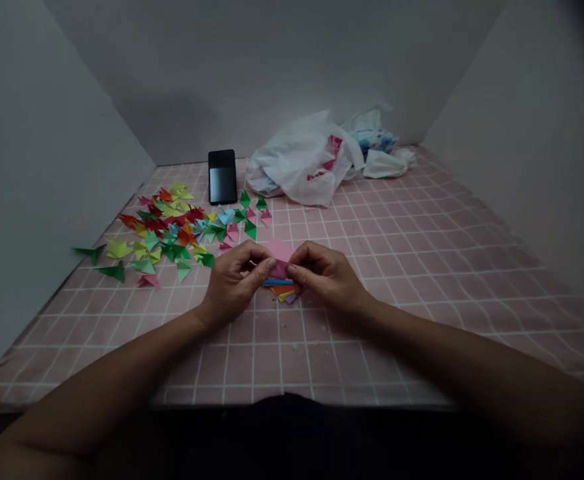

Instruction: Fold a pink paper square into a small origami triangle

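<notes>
A small pink sheet of paper [279,250] is held up between my two hands, its lower part looking folded over. My left hand [241,275] pinches its left side between thumb and fingers. On the right side, my right hand [325,275] pinches it the same way. Just below lies a small stack of coloured papers [283,292], with blue, orange, yellow and purple edges fanned out; my hands and the pink sheet partly cover it.
Many folded paper pieces [172,230] in green, yellow, red, blue and pink spread over the left side of the checked pink tablecloth [402,267]. A phone [223,177] leans at the back. White plastic bags [307,160] and a crumpled white tissue [387,163] lie beside it. Pale walls enclose the table.
</notes>
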A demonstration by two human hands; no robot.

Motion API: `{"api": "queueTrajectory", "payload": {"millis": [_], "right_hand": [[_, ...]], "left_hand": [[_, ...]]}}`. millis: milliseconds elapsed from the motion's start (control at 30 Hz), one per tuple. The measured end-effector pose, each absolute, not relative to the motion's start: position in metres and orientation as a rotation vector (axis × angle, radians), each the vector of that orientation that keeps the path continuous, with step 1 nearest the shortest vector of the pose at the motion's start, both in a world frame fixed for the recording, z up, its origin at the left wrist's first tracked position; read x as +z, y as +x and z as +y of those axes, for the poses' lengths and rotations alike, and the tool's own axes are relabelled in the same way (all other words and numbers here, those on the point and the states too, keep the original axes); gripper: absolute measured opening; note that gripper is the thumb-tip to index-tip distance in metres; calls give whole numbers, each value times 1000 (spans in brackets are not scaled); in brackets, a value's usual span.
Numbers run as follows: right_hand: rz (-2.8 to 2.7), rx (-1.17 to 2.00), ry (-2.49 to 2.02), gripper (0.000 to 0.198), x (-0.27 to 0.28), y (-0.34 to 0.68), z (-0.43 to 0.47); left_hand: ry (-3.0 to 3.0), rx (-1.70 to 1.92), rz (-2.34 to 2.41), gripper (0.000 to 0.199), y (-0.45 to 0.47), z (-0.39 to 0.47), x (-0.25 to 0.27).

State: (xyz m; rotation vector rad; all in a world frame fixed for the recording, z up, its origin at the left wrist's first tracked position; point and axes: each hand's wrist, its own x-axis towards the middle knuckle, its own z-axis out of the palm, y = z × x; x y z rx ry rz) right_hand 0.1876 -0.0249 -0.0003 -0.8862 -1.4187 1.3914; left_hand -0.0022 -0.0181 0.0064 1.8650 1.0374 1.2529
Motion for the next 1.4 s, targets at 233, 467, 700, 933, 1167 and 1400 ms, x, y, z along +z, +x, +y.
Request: {"api": "queueTrajectory", "payload": {"millis": [233,467,700,933,1167,1400], "right_hand": [[-1488,1436,-910,15,1,190,-22],[-1555,1354,-928,18,-2,190,-23],[-1412,1304,-892,18,-3,189,-24],[-1373,1299,-857,14,-3,186,-26],[-1350,1300,-867,13,-8,185,-27],[-1338,1320,-961,18,-6,184,-32]], "left_hand": [[1802,1147,1035,13,-2,-17,9],[1753,1048,991,13,-1,-16,9],[1633,1054,978,21,2,-20,0],[1650,1113,1024,15,2,-22,1],[1619,1120,1043,16,3,-22,2],[1482,1034,1000,20,3,-21,5]]}}
